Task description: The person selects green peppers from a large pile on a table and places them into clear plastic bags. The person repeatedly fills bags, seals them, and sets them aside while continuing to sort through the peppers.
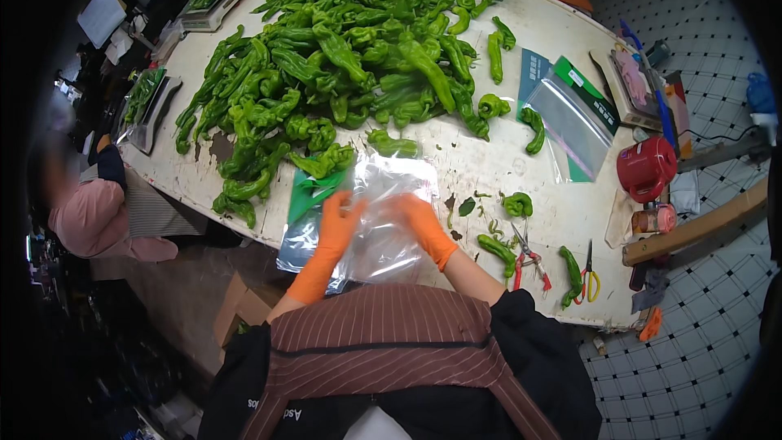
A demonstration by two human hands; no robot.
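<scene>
A clear plastic bag [391, 226] lies in front of me at the table's near edge. My left hand [337, 223], in an orange glove, is at its left side, fingers bent. Motion blurs the fingers of my right hand [424, 226], also gloved, over the bag's right part. Whether either hand grips the plastic is unclear. Partly under the left hand are flat packaging bags [300, 238] with green and dark blue print. A single green pepper [391, 144] lies just beyond the clear bag, and a large heap of green peppers [342, 43] spreads behind it.
Pruning shears [528, 256] and scissors [590, 281] lie to the right among loose peppers. Printed bags [568, 116], a scale [632, 88] and a red kettle [646, 168] are farther right. Two more scales [217, 3] hold bagged peppers at left, near another person [101, 214].
</scene>
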